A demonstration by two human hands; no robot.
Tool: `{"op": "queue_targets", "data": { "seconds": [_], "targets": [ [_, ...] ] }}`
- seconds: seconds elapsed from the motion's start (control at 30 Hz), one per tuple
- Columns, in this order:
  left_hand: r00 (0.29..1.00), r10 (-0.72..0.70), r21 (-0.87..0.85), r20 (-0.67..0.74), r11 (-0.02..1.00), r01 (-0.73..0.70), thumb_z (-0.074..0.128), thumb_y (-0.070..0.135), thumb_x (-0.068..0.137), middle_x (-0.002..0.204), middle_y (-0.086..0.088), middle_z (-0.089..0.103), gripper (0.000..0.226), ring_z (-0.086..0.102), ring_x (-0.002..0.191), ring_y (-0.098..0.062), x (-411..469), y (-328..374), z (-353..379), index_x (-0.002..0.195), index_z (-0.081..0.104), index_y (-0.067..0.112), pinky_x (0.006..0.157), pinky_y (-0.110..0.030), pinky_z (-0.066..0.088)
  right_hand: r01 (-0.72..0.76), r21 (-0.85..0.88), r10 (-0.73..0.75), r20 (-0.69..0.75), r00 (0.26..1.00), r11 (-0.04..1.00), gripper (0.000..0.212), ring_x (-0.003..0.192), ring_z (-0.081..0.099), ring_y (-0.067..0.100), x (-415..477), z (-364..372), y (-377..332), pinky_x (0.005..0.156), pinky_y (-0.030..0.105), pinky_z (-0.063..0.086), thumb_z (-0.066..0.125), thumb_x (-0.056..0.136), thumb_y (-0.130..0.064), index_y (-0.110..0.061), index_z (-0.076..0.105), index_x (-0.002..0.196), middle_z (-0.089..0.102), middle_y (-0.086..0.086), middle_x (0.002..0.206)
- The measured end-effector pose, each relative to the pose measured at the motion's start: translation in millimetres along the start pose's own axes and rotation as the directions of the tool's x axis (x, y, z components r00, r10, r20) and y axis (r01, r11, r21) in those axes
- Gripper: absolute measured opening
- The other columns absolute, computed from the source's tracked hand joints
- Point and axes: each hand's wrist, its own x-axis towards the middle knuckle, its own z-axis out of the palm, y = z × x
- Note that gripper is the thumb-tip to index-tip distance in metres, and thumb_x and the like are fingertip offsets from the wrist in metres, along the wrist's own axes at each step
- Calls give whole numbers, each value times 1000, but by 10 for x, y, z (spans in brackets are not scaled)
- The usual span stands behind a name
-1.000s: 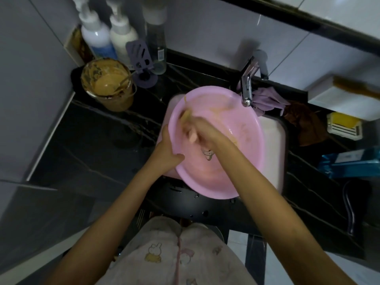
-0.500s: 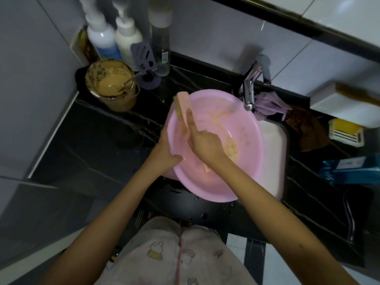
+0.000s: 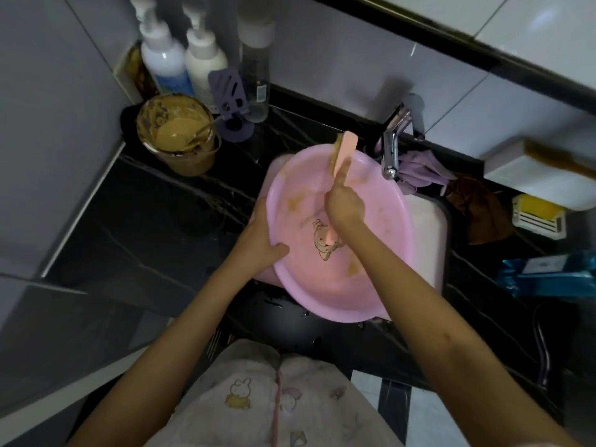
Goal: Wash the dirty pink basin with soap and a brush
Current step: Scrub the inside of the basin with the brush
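Observation:
The pink basin (image 3: 387, 240) sits tilted in the sink, with brown smears on its inner wall and a small cartoon print on its bottom. My left hand (image 3: 261, 240) grips the basin's left rim, thumb inside. My right hand (image 3: 343, 204) holds a pink-handled brush (image 3: 344, 150) whose head reaches the far rim of the basin. The lower end of the handle sticks out under my hand.
A chrome faucet (image 3: 395, 150) stands just behind the basin, with a purple cloth (image 3: 422, 167) beside it. On the black counter at the left are a dirty tub of brown paste (image 3: 175, 133) and pump bottles (image 3: 161, 56). A yellow soap in its dish (image 3: 537, 212) lies at the right.
My right hand has swept the brush from the basin's left inner wall up to its far rim. My left hand has kept its hold on the left rim.

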Motion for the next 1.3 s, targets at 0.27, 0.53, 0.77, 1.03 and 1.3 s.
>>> {"op": "queue_targets", "data": {
  "seconds": [0.27, 0.53, 0.77, 1.03, 1.3],
  "targets": [
    [1000, 3, -6, -11, 1000, -3, 57, 48, 55, 143, -1, 34, 113, 42, 122, -15, -12, -22, -15, 150, 4, 17, 94, -29, 40, 340, -49, -331, 140, 933, 939, 62, 79, 62, 32, -476, 122, -48, 61, 33, 37, 40, 92, -13, -6, 16, 149, 61, 16, 84],
    [999, -30, -33, -45, 999, 29, 60, 25, 63, 133, 0, 39, 96, 42, 118, -15, 6, 16, 63, 147, 14, 16, 91, -28, 38, 77, -249, -80, -4, 997, 965, 67, 72, 63, 30, -20, -14, 665, 55, 31, 35, 35, 98, -10, -10, -7, 150, 68, 12, 87],
    [999, -20, -100, -48, 995, 15, 58, 24, 65, 134, 1, 36, 92, 39, 124, -15, 4, 33, 83, 146, 15, 15, 96, -29, 38, 566, -359, -468, 328, 821, 742, 74, 72, 58, 25, -607, -1, 841, 56, 30, 33, 40, 89, -6, -23, 6, 152, 64, 7, 95],
    [997, -79, 2, -17, 997, 79, 58, 51, 51, 140, -1, 34, 114, 41, 125, -17, 29, 6, 12, 148, 10, 15, 102, -39, 39, 287, -34, -269, 257, 928, 957, 72, 93, 61, 32, -285, 433, 644, 66, 35, 41, 42, 91, -10, -27, 8, 152, 63, 12, 105],
    [992, -102, 91, -71, 990, 108, 59, 48, 57, 122, 0, 46, 89, 51, 108, -18, 53, 48, 31, 135, 32, 15, 88, -35, 47, 310, 244, -383, 365, 848, 919, 66, 81, 61, 30, -824, 577, 114, 63, 35, 45, 38, 95, -12, -22, 7, 152, 63, 17, 97]
  ]
}}
